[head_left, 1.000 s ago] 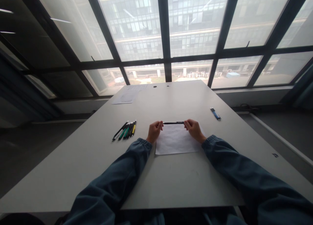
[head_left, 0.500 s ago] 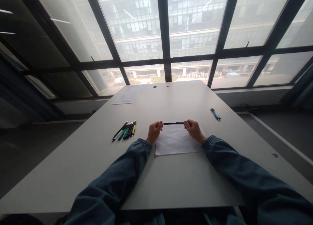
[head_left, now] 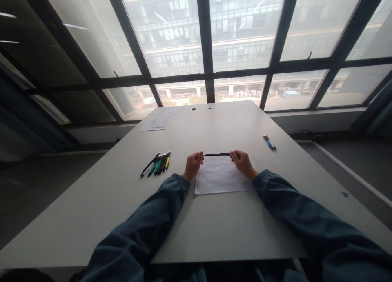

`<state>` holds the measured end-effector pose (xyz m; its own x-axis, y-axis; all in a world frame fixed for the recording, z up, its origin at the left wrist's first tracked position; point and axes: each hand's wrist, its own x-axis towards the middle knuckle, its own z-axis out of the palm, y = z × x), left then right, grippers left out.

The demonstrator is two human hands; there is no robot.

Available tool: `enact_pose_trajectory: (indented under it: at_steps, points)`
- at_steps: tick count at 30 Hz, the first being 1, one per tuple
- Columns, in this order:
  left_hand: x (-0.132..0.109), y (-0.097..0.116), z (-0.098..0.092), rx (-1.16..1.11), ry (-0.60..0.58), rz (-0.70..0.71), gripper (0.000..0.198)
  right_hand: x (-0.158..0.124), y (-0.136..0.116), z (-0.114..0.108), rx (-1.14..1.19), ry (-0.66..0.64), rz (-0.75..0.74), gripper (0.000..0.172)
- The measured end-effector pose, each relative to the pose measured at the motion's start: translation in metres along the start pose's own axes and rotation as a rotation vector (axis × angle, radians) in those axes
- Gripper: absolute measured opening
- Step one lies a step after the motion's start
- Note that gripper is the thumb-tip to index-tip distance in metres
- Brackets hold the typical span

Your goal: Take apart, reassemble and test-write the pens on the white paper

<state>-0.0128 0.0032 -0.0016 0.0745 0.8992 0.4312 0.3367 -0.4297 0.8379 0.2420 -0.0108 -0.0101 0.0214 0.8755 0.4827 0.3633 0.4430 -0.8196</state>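
Note:
A slim black pen (head_left: 217,154) is stretched level between my two hands, over the far edge of a white sheet of paper (head_left: 223,176). My left hand (head_left: 194,164) pinches its left end, and my right hand (head_left: 243,163) pinches the right end with the fingers closed. To the left of my left hand lies a group of several pens (head_left: 157,164), black, green and yellow, side by side. Farther off on the right, blue and dark pens (head_left: 270,143) lie close together.
The white table (head_left: 226,229) reaches toward large windows. Printed sheets (head_left: 156,122) lie at its far left. A small dark round thing (head_left: 194,109) is near the far edge, and a small dark mark (head_left: 344,194) is by the right edge.

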Motion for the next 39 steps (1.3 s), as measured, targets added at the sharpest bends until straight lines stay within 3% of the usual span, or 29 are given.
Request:
enact_pose_trajectory:
  at_steps: [39]
  points:
    - [-0.0002, 0.0036, 0.0003, 0.016, -0.001, 0.002, 0.058, -0.0003, -0.0004, 0.0003, -0.043, -0.012, 0.0, 0.049]
